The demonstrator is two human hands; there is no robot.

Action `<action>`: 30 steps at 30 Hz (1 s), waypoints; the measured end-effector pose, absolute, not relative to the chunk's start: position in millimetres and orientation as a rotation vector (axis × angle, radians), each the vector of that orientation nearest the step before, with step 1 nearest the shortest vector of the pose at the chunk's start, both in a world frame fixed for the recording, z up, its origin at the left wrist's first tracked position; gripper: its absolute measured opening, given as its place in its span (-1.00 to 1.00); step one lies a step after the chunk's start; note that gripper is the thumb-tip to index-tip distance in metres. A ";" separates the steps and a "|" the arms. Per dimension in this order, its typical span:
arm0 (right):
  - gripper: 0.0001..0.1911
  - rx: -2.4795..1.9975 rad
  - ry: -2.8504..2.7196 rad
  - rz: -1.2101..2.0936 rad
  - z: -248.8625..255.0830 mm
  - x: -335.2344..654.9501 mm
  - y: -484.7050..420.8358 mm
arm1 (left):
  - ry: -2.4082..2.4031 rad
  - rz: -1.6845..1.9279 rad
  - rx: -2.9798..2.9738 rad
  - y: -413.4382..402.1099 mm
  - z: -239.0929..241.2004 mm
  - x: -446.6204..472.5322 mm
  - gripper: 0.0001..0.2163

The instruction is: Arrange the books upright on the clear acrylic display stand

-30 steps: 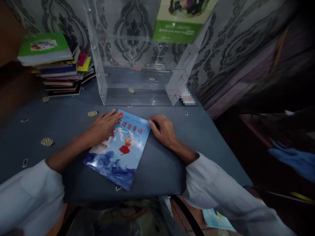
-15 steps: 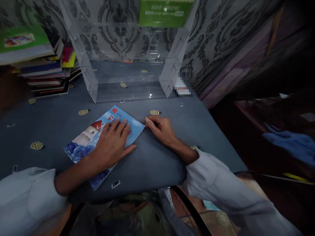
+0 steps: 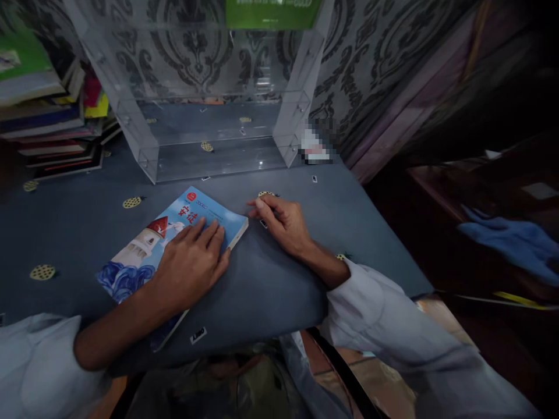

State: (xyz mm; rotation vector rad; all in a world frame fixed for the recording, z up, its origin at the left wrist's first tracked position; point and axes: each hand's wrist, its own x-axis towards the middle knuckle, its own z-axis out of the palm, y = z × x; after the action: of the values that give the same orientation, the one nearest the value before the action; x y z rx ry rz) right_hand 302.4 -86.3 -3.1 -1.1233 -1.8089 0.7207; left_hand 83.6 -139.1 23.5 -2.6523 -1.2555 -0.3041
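Observation:
A thin blue picture book with a lighthouse, waves and red lettering lies flat on the dark blue table cloth. My left hand rests palm down on the book's right half, fingers stretched toward its far corner. My right hand sits on the cloth just right of the book's far right corner, fingers curled, its fingertips close to that corner. Both arms wear pale sleeves.
A clear acrylic shelf stands at the back, a green book on its upper level. A stack of books is at the far left. The table's edge runs at the right, a blue cloth beyond it.
My left hand slid from the book's far left corner onto its right half. The book turned and shifted left. My right hand stayed near the book's far corner.

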 end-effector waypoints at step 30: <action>-0.76 -1.020 -2.159 0.664 -4.8 286.1 -24.9 | -1.588 -0.159 -2.709 -105.9 26.8 80.3 -0.55</action>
State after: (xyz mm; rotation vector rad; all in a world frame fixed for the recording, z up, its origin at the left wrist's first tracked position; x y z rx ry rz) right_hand 286.1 -24.9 -4.8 -1.0199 -2.1591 0.6645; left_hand 80.3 -105.9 26.8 -2.7092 -1.5882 -0.1588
